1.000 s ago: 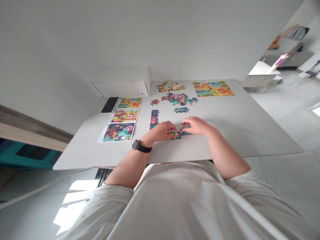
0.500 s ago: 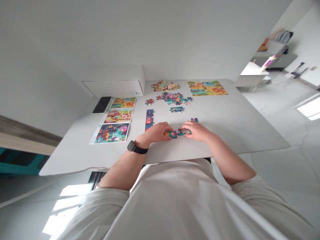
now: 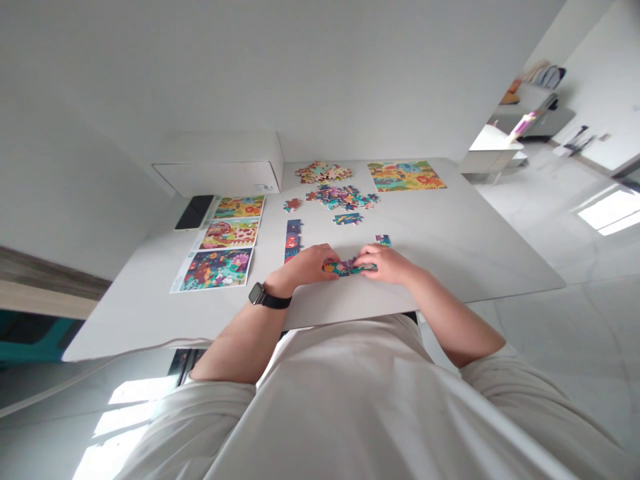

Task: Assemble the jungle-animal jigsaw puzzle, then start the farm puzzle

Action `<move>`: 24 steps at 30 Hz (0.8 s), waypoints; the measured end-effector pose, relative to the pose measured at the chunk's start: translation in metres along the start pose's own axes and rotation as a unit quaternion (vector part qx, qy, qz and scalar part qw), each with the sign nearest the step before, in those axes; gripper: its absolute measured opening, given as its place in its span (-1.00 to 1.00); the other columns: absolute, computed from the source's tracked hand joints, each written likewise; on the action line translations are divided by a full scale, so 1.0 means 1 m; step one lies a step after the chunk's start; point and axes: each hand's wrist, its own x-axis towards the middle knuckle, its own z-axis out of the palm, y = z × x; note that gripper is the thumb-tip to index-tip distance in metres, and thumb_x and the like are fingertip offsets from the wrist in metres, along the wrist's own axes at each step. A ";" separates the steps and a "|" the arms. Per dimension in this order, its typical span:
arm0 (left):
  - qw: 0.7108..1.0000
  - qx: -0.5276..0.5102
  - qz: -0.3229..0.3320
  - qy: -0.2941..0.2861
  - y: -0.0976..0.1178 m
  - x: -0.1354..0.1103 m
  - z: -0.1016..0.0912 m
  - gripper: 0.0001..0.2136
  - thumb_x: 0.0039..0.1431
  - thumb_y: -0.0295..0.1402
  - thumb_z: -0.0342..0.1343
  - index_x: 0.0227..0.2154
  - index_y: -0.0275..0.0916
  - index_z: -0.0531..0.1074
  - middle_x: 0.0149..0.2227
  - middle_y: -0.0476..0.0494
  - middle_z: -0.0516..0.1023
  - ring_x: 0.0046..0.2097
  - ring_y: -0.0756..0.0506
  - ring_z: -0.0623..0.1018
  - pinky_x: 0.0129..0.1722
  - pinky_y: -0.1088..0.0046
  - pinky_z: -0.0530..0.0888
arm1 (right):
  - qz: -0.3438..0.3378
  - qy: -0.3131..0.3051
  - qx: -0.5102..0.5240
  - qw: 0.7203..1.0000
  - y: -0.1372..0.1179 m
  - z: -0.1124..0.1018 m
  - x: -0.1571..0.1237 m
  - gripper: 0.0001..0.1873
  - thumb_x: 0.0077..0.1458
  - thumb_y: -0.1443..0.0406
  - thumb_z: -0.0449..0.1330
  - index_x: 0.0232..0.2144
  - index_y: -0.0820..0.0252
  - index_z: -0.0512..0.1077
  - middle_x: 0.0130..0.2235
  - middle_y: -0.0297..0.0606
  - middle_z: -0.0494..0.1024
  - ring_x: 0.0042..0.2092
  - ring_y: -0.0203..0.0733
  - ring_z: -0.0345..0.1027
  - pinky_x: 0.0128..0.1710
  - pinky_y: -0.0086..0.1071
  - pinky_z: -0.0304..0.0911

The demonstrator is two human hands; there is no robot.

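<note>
Near the table's front edge, colourful jigsaw pieces (image 3: 345,269) form a short row between my hands. My left hand (image 3: 313,264), with a black watch on the wrist, is closed on the row's left end. At its right end my right hand (image 3: 386,264) grips a piece, partly covered by the fingers. The pieces touch or nearly touch; whether they interlock I cannot tell. A joined dark-blue strip (image 3: 293,240) lies just beyond my left hand, and a small loose piece (image 3: 383,240) beyond my right.
Farther back lie a joined pair of pieces (image 3: 348,219), a brown piece (image 3: 293,205), a dark mixed pile (image 3: 341,197) and a lighter pile (image 3: 324,173). Picture sheets (image 3: 219,269), a phone (image 3: 194,213) and a white box (image 3: 215,177) are left; an animal picture (image 3: 407,176) is back right.
My right hand has brought its jigsaw piece leftward against the pieces in my left hand, closing the gap between them. The whole view has shifted slightly.
</note>
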 end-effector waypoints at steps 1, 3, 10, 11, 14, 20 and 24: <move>1.000 0.001 0.001 0.000 0.000 0.000 0.000 -0.69 0.18 -0.17 0.32 -0.06 -0.18 0.61 -0.09 -0.17 0.58 -0.13 -0.16 0.58 -0.09 0.38 0.45 | -0.002 -0.002 -0.002 1.000 -0.001 0.000 0.001 -0.69 0.17 0.35 0.35 -0.04 0.03 0.68 -0.02 -0.15 0.61 0.01 -0.03 0.51 0.09 -0.19 0.39; 1.000 0.001 0.004 0.003 0.000 0.000 0.000 -0.68 0.18 -0.17 0.33 -0.06 -0.18 0.61 -0.10 -0.18 0.58 -0.12 -0.16 0.59 -0.10 0.38 0.45 | -0.006 -0.005 -0.004 1.000 -0.002 0.000 0.002 -0.69 0.17 0.36 0.34 -0.04 0.02 0.69 -0.02 -0.15 0.61 0.01 -0.04 0.51 0.09 -0.19 0.39; 1.000 -0.006 0.006 0.008 -0.004 0.000 0.003 -0.68 0.15 -0.19 0.35 -0.05 -0.15 0.62 -0.08 -0.17 0.59 -0.13 -0.15 0.60 -0.12 0.38 0.47 | -0.014 -0.009 -0.003 1.000 -0.004 0.000 0.002 -0.71 0.14 0.39 0.35 -0.10 0.00 0.72 -0.04 -0.18 0.61 -0.01 -0.05 0.52 0.06 -0.19 0.40; 1.000 -0.006 0.006 0.009 -0.004 0.000 0.003 -0.68 0.15 -0.19 0.35 -0.05 -0.15 0.62 -0.08 -0.17 0.59 -0.14 -0.15 0.60 -0.12 0.39 0.47 | -0.014 -0.009 -0.003 1.000 -0.004 0.000 0.002 -0.70 0.14 0.39 0.35 -0.10 -0.01 0.72 -0.04 -0.18 0.62 -0.02 -0.06 0.53 0.06 -0.20 0.41; 1.000 0.000 0.006 0.010 -0.004 0.000 0.003 -0.69 0.15 -0.21 0.36 -0.07 -0.15 0.61 -0.09 -0.17 0.59 -0.13 -0.16 0.60 -0.12 0.39 0.46 | -0.010 -0.004 -0.004 1.000 -0.004 0.001 0.002 -0.70 0.15 0.39 0.34 -0.10 -0.02 0.71 -0.04 -0.18 0.62 -0.02 -0.05 0.53 0.05 -0.19 0.41; 1.000 -0.001 0.010 0.020 -0.004 -0.003 0.004 -0.65 0.15 -0.20 0.37 -0.01 -0.14 0.59 -0.08 -0.17 0.58 -0.10 -0.17 0.59 -0.09 0.38 0.47 | -0.024 -0.003 -0.004 1.000 -0.006 0.000 -0.002 -0.67 0.18 0.37 0.31 -0.03 0.00 0.69 -0.02 -0.15 0.62 -0.01 -0.03 0.53 0.07 -0.15 0.42; 0.999 -0.016 0.026 0.037 -0.001 -0.004 0.004 -0.66 0.18 -0.21 0.36 0.00 -0.18 0.59 -0.06 -0.20 0.58 -0.06 -0.17 0.59 -0.02 0.34 0.48 | -0.015 0.020 -0.012 1.000 0.000 -0.007 -0.009 -0.67 0.22 0.33 0.28 0.01 0.00 0.66 0.00 -0.13 0.62 -0.01 -0.02 0.54 0.08 -0.13 0.42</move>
